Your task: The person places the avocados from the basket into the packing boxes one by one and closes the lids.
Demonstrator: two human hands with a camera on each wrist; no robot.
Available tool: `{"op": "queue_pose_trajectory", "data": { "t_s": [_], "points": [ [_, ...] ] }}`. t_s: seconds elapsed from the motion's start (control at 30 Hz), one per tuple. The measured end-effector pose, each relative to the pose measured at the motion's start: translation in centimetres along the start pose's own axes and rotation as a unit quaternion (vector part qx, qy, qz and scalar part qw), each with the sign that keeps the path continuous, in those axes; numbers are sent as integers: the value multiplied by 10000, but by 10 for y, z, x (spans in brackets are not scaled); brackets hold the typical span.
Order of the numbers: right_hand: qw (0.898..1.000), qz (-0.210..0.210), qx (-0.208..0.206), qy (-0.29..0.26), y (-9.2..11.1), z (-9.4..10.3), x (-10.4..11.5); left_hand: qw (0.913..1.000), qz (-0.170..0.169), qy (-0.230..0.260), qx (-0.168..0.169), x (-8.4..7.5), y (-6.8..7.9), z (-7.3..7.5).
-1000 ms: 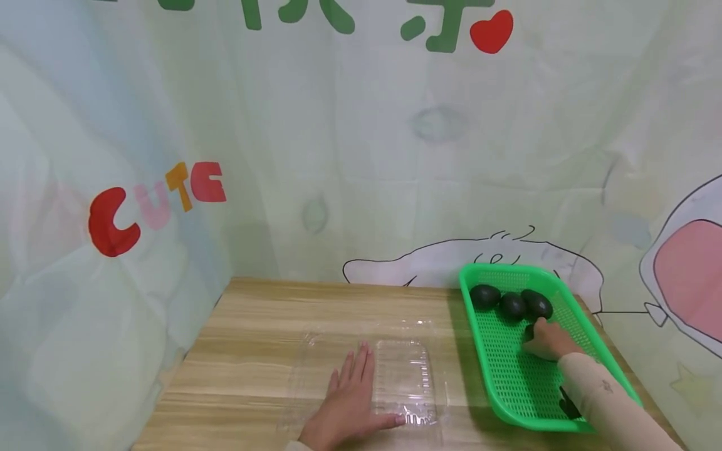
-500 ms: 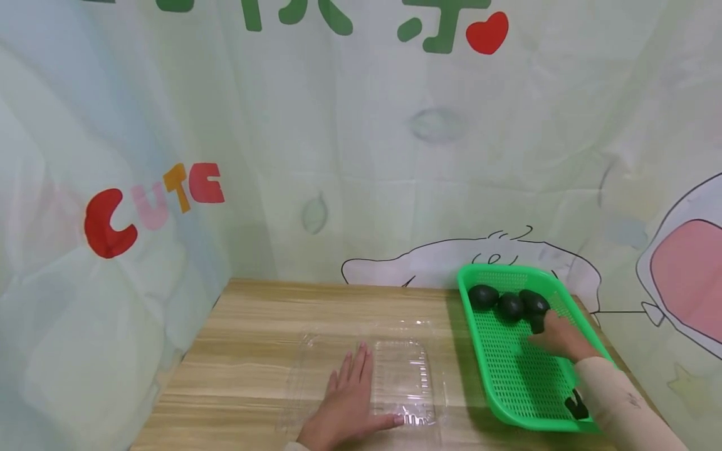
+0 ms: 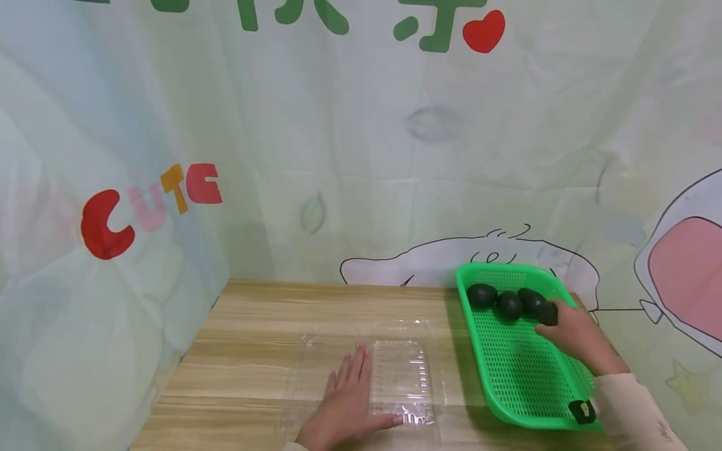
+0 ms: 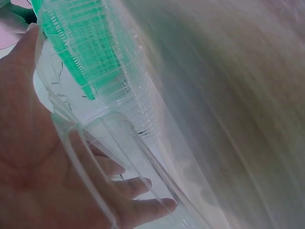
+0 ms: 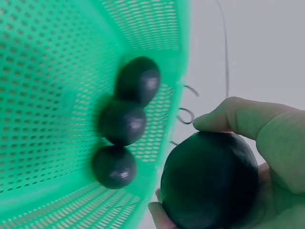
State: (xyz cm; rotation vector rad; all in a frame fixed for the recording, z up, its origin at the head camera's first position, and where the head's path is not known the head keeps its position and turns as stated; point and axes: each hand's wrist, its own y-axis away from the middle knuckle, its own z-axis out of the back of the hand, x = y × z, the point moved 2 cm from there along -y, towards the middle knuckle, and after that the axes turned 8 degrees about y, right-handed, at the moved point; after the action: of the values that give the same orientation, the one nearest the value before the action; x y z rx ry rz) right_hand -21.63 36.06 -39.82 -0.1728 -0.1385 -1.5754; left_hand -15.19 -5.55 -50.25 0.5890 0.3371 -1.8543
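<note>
Here, the right hand (image 3: pixel 578 335) pinches a dark rounded fruit (image 5: pixel 209 179) between thumb and curled fingers, at the right-hand side of the green basket (image 3: pixel 513 369); three similar fruits (image 5: pixel 122 121) sit together at its far end. The left hand (image 3: pixel 345 404), fingers straight, thumb spread, rests on a clear container (image 3: pixel 403 382) on the worktop (image 3: pixel 237 357).

A light-brown, wood-grained tabletop (image 3: pixel 242 357) carries a transparent, ribbed plastic container (image 3: pixel 402 376) near its middle and, just to the right, a bright-green, rectangular, perforated plastic basket (image 3: pixel 478 351)
</note>
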Motion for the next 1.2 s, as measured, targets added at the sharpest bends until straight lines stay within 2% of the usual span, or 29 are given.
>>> {"op": "queue_pose_trajectory", "data": {
  "t_s": [0.3, 0.47, 0.73, 1.2],
  "points": [
    [9987, -22, -354, -363, 13, 16, 19, 10000, 14, 54, 22, 1, -1, 1],
    [9980, -6, -499, -390, 22, 25, 34, 9999, 21, 119, 36, 3, -3, 3],
    [9956, 89, -837, -419, 38, 26, 60, 9997, -28, 226, 31, 6, -2, 3],
    [9945, -22, -502, -917, 56, 18, 110, 9997, -9, 260, 26, 5, -1, 4]
  ]
}}
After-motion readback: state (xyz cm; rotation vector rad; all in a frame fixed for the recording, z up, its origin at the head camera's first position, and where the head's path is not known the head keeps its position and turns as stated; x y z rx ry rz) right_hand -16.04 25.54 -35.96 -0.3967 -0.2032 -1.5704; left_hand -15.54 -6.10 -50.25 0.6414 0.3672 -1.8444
